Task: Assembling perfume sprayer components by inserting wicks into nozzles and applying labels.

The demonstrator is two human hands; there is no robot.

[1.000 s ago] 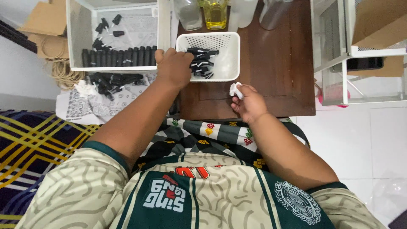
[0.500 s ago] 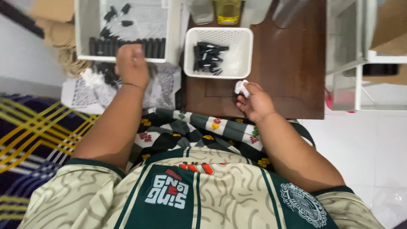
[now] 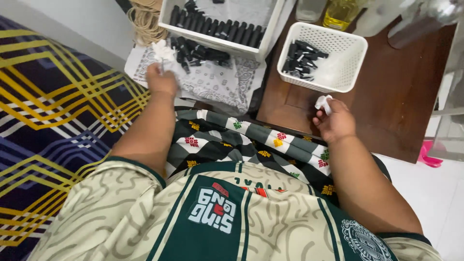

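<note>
The left hand point(image 3: 161, 79) rests on a cloth point(image 3: 212, 84) on the floor, next to a pile of little caps point(image 3: 200, 52). Behind the caps is a box point(image 3: 224, 24). To the right, a basket point(image 3: 323, 57) sits on a table point(image 3: 386, 101), with the right hand point(image 3: 334, 121) in front of it.

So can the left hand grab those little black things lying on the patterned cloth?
Probably yes. The left hand rests on the patterned cloth, and the loose black pieces lie just beyond its fingers with nothing in between.

Yellow-liquid bottle point(image 3: 341, 11), rope coil point(image 3: 145, 19), possibly pink clip point(image 3: 430, 157).
</note>
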